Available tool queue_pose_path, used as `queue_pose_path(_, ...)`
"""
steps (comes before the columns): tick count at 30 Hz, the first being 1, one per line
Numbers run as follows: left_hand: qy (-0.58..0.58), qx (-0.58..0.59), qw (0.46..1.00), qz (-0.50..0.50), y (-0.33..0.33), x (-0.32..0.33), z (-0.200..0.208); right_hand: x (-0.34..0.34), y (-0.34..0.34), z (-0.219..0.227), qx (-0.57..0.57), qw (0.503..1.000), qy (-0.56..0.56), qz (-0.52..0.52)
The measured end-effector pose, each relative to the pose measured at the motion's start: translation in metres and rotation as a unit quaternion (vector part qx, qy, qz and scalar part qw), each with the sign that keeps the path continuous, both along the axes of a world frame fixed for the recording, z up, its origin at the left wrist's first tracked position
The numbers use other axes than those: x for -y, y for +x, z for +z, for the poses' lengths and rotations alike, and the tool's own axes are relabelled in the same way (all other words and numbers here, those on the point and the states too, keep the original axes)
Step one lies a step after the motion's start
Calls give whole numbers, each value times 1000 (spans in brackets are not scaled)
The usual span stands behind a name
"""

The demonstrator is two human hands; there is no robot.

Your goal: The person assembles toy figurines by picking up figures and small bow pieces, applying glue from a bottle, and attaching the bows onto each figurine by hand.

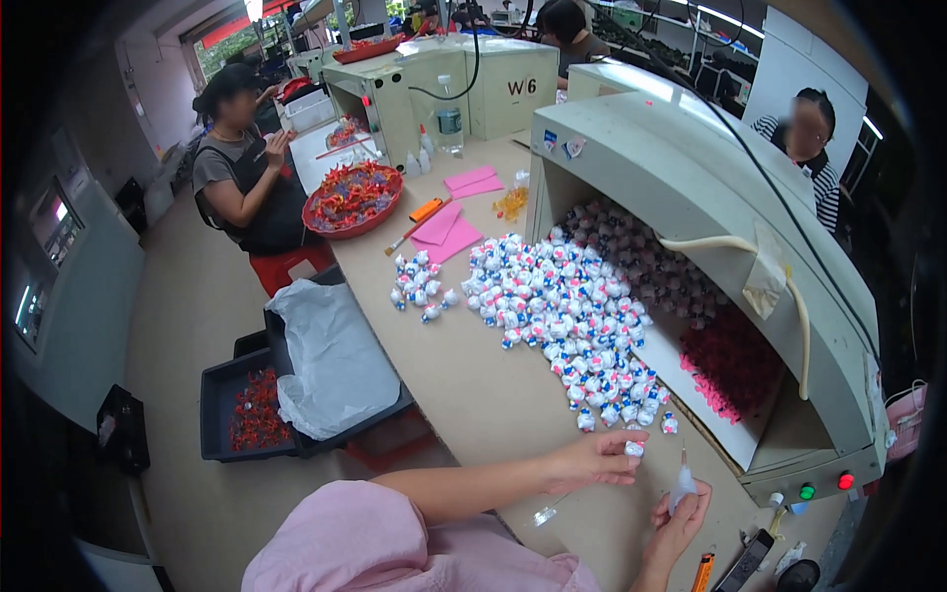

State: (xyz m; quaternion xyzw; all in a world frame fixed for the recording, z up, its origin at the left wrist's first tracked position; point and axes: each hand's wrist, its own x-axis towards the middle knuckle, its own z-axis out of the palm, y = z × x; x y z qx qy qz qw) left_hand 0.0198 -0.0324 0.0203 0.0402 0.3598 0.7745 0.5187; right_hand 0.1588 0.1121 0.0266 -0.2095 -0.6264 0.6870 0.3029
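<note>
My left hand [590, 464] pinches a small white figure [634, 449] between thumb and fingertips, just above the bench. My right hand [681, 521] is closed around a small translucent squeeze bottle [682, 485] with a thin needle tip pointing up. The two hands are apart, and the bottle tip does not touch the figure. Right beyond my left hand spreads a large pile of similar white figures [557, 306] with blue and pink parts. One single figure [670, 422] sits at the near edge of that pile.
To the right stands a pale arched machine [691, 158] with pink pieces [730, 365] inside. Pink sheets [449, 229], a brush [414, 229] and a red basket [355, 202] lie farther off. Dark trays [237, 434] stand left of the bench; a phone [745, 560] lies near right. A co-worker [237, 158] stands far left.
</note>
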Motion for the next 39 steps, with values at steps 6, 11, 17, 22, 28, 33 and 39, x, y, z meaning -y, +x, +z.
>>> queue_pose_path(6, -55, -286, 955, 55, -9, 4, -38, -5, -10, -1, 11, 999, 25, -46)
queue_pose_path(11, -81, -251, 964, 34, -10, 2, -32, -2, -10, 2, 23, 969, 238, -53)
queue_pose_path(17, -104, -277, 955, 23, 0, -3, -22, -1, -7, 9, 28, 924, 382, -26)
queue_pose_path(22, -114, -298, 947, 45, 1, -4, -26, 1, -8, 10, 24, 915, 402, -27)
queue_pose_path(28, -118, -304, 944, 50, 1, -3, -27, 1, -12, 8, 15, 901, 433, -21)
queue_pose_path(33, -120, -319, 939, 47, 0, -1, -30, 2, -12, 7, 21, 900, 435, -23)
queue_pose_path(39, -119, -331, 935, 47, 1, -3, -31, 2, -13, 6, 16, 897, 442, -22)
